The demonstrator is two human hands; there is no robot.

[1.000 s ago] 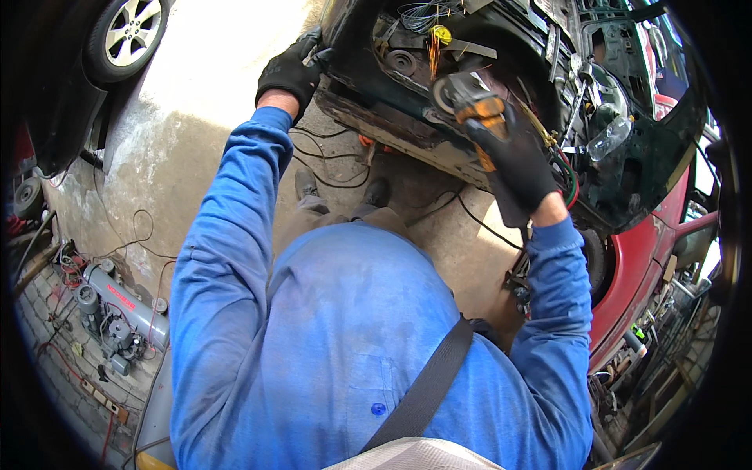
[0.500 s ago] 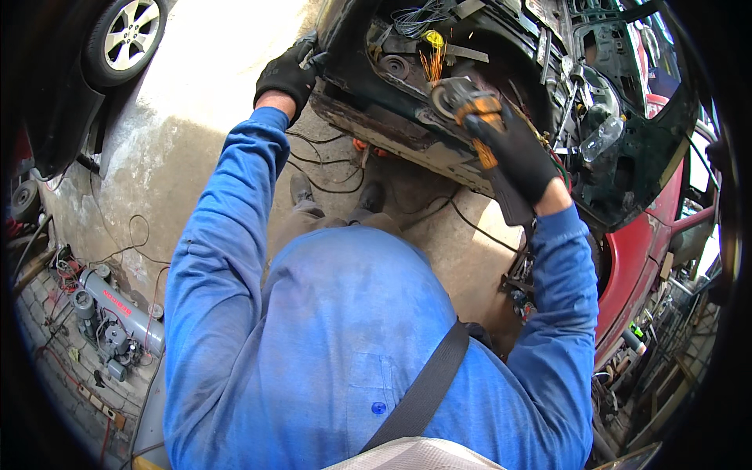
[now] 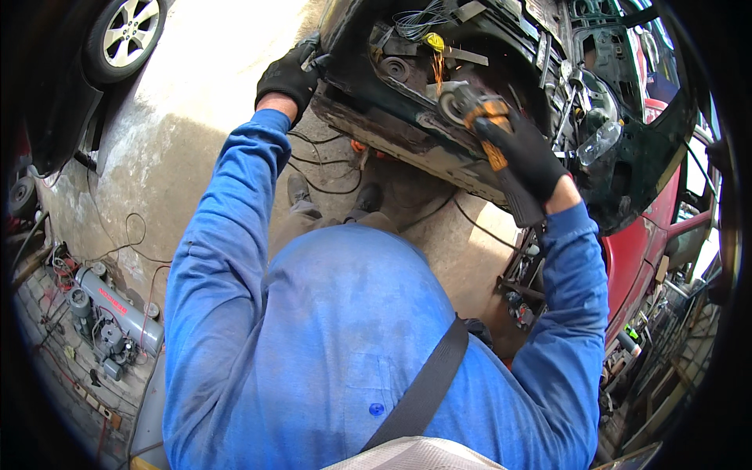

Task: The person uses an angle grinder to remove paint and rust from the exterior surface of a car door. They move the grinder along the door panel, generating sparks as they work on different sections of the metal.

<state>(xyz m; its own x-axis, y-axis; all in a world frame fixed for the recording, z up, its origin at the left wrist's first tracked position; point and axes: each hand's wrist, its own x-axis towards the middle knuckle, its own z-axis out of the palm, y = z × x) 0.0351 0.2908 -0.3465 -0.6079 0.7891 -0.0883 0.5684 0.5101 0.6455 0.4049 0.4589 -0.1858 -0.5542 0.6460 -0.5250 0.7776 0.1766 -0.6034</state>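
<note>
In a black glove, my right hand (image 3: 529, 157) is closed around an orange and black angle grinder (image 3: 492, 125). The grinder's disc end is over the inner edge of a dark green car door (image 3: 415, 117), and orange sparks (image 3: 438, 66) rise from there. The exact contact point is hard to make out. My left hand (image 3: 288, 78), also gloved in black, has its fingers closed at the door's left edge. A yellow tape measure (image 3: 434, 41), a flat metal strip (image 3: 466, 55) and a coil of wire (image 3: 419, 19) lie inside the door's hollow.
Black cables (image 3: 337, 188) run over the concrete floor by my shoes. A grey air compressor (image 3: 121, 309) stands at the lower left, and a car wheel (image 3: 125, 37) at the upper left. On the right are a clear plastic bottle (image 3: 601, 142) and a red car body (image 3: 627, 266).
My right hand and the grinder have shifted slightly right and toward me. The spark stream is narrower. My left hand has barely moved.
</note>
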